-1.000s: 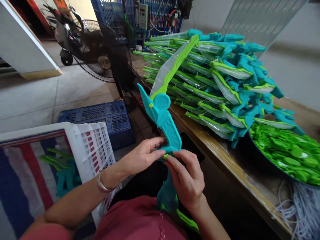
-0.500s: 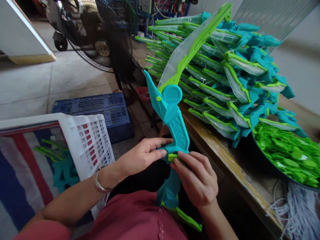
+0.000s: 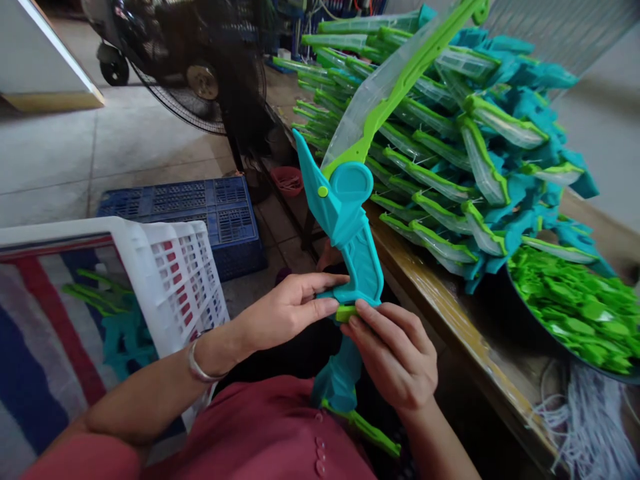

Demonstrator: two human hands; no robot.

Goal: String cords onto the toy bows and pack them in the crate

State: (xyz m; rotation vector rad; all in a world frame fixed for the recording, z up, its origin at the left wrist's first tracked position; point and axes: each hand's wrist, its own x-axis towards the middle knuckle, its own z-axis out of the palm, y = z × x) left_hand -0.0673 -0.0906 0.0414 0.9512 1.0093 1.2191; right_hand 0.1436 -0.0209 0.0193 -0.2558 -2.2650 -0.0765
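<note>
A teal toy bow point(image 3: 367, 260) stands upright in front of my body, its upper limb lime green and clear, its lower end against my shirt. My left hand point(image 3: 285, 310) is closed on the small teal ledge at the bow's middle, thumb and fingers on either side. With thumb and fingertips, my right hand point(image 3: 397, 350) pinches a small lime green plastic piece point(image 3: 346, 313) against the bow just under its grip. Part of that piece is hidden by my fingers.
Many similar bows point(image 3: 445, 147) are piled on the wooden bench point(image 3: 430, 293) at right. A dark basin point(image 3: 537, 327) of green pieces and white strings point(image 3: 590, 413) lie nearer. Left are a white crate point(image 3: 187, 280) holding bows, a blue crate point(image 3: 220, 207) and a fan point(image 3: 200, 80).
The view has shifted slightly, so the bow's upper part and the pile appear a little further right. Both hands keep the same hold on the bow and the green piece.
</note>
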